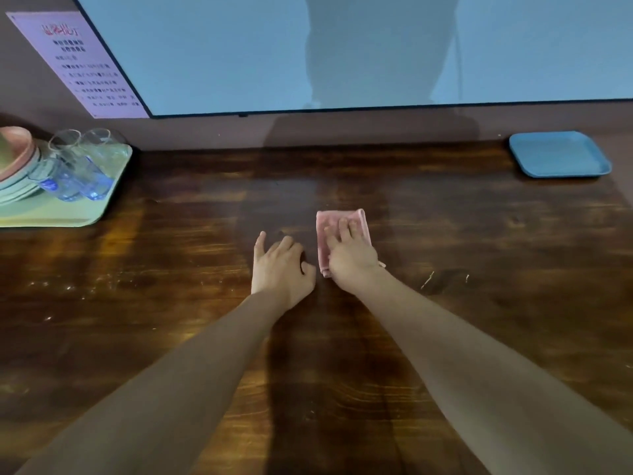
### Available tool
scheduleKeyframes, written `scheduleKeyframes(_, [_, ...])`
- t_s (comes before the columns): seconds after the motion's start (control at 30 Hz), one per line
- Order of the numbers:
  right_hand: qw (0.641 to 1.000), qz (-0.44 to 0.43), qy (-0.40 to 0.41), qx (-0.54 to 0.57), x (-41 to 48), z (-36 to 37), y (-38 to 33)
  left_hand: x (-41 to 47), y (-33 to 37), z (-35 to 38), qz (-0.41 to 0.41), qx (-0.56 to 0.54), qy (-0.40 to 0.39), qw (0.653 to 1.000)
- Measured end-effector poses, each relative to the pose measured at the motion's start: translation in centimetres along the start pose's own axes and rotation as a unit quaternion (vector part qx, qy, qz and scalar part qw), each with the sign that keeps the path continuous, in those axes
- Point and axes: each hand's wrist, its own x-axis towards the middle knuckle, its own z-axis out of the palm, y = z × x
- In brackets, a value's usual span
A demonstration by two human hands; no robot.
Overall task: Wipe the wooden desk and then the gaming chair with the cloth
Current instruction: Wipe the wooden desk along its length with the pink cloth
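Far left of the cloth (329, 221), one green tray (85, 219) holds about four glasses (85, 173). Just left of it, the left hand (279, 265) rests loose and empty on the worktop (479, 234); the right hand (349, 255) presses flat-fingered on the single cloth. Far right, one blue tray (558, 154). Desk-wiping is the step in hand, I judge; next, sweep across unwiped wood.

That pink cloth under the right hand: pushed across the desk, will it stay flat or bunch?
Probably floppy: the cloth is folded fabric, so free edges may bunch. The right hand lies flat on it, which should keep it spread. It looks thin and light, likely sliding easily on the glossy desk.
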Motion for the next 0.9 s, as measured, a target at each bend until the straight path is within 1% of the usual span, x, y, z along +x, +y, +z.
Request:
scheduleKeyframes(0.07, [0.999, -0.017, 0.003, -0.037, -2.0, 1.1, -0.1, 2.5, -0.2, -0.8, 0.0, -0.031, -0.03, 0.999])
scheduleKeyframes(0.17, [0.998, -0.03, 0.01, -0.048, -3.2, 1.7, 0.2, 5.1, -0.8, -0.9, -0.004, -0.07, -0.074, 0.995])
scheduleKeyframes(0.27, [0.999, -0.032, 0.003, -0.035, -1.9, 1.3, 0.5, 5.9, -1.3, 0.3, -0.004, -0.091, -0.068, 0.994])
scheduleKeyframes(0.37, [0.999, -0.026, 0.004, -0.02, 1.3, 0.6, 0.8, 6.0, -1.6, 1.6, -0.005, -0.11, -0.026, 0.994])
scheduleKeyframes(0.43, [1.0, -0.011, 0.007, 0.0, 4.2, -0.5, 1.0, 6.4, -1.8, 2.0, -0.003, -0.09, 0.002, 0.996])
scheduleKeyframes(0.57, [1.0, 0.005, -0.014, 0.022, 8.5, -2.8, 1.0, 7.5, -1.7, 2.2, 0.002, -0.051, 0.035, 0.998])
scheduleKeyframes(0.7, [0.998, 0.001, -0.021, 0.058, 6.0, -2.3, 1.6, 8.4, -1.3, 2.0, -0.002, -0.023, 0.031, 0.999])
scheduleKeyframes(0.8, [0.999, -0.026, 0.009, -0.023, 3.0, -0.3, 2.0, 9.8, -1.5, 1.7, 0.004, -0.009, 0.005, 1.0])
scheduleKeyframes(0.9, [0.999, -0.026, 0.0, -0.026, 3.1, 0.3, 2.2, 10.5, -1.9, 2.2, 0.012, -0.004, 0.003, 1.0])
